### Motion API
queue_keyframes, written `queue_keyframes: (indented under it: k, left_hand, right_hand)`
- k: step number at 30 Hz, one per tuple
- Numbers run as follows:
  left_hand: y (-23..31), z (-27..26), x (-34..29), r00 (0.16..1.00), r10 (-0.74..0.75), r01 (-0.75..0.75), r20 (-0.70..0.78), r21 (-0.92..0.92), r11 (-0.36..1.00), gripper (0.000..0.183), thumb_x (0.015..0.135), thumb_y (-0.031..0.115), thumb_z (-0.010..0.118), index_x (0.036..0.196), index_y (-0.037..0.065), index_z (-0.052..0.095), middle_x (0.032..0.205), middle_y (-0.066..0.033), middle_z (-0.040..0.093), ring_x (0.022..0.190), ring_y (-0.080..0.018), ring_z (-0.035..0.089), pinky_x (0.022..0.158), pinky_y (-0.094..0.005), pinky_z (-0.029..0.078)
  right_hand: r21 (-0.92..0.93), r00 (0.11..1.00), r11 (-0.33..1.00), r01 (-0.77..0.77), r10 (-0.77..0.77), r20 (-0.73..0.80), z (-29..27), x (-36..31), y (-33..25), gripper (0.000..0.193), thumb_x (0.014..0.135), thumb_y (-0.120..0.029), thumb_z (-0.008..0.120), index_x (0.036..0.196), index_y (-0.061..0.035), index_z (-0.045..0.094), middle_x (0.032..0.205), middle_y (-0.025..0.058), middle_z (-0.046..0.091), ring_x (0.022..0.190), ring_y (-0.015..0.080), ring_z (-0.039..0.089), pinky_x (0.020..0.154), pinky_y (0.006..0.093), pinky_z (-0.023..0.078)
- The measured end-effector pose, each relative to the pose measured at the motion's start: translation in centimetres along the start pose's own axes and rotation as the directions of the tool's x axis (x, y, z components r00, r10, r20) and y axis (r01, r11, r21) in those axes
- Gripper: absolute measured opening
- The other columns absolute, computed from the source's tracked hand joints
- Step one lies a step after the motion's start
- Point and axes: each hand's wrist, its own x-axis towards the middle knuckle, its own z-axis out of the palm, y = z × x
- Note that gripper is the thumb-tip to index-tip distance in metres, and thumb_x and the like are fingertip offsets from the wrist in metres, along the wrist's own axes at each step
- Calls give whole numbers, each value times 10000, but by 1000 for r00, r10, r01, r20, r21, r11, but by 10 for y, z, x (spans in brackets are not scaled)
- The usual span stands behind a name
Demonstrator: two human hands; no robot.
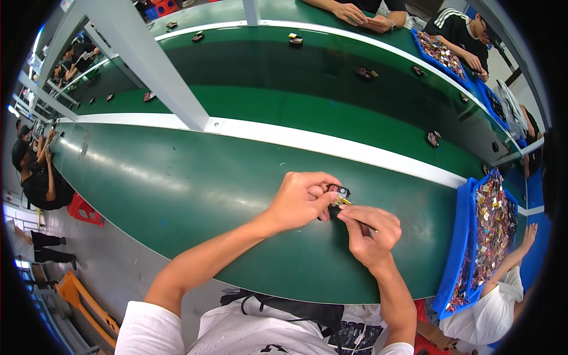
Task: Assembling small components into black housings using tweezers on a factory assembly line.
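A small black-cased electronic device [338, 190], showing reddish and yellow parts inside, is held above the green worktable [219, 171]. My left hand [300, 200] is closed around it, thumb and fingers pressed to its sides. Against the device's near right side, my right hand [373, 232] is closed in a pinch. A thin dark edge shows along its fingers, but I cannot make out what they grip. The fingers of both hands hide much of the device's lower part.
On the right, blue bins [461, 242] hold many small parts, with a person's arm [513, 260] beside them. Beyond the white rail [331, 147], a green conveyor belt [248, 102] carries several small devices. A grey post [145, 62] stands left. Other people work across and far left.
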Motion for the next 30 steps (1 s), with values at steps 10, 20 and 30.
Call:
queue_keyframes:
  k: [10,20,30]
  left_hand:
    - [13,-4,22,986,-19,16,-168,-20,1000,185,919,-20,639,1077,-113,662,781,-109,705,618,-159,718,563,-273,574]
    - [22,-141,115,818,454,213,-353,919,331,306,876,244,741,919,-57,715,941,-269,670,909,-430,695,791,-507,582]
    - [64,14,200,988,149,-103,-26,607,788,231,917,130,655,1041,-51,731,838,-130,735,605,-172,719,476,-299,576]
  right_hand:
    - [41,996,997,-59,62,-66,-8,2,4,156,762,70,802,865,-14,722,835,115,767,473,96,536,430,221,364]
    - [-50,992,999,7,-13,-127,-11,10,1,179,744,15,830,879,-44,727,844,100,765,592,182,687,507,275,489]
    - [-102,997,995,-4,-4,-80,-13,-1,9,156,751,-50,829,859,-68,718,836,61,760,603,208,691,527,287,501]
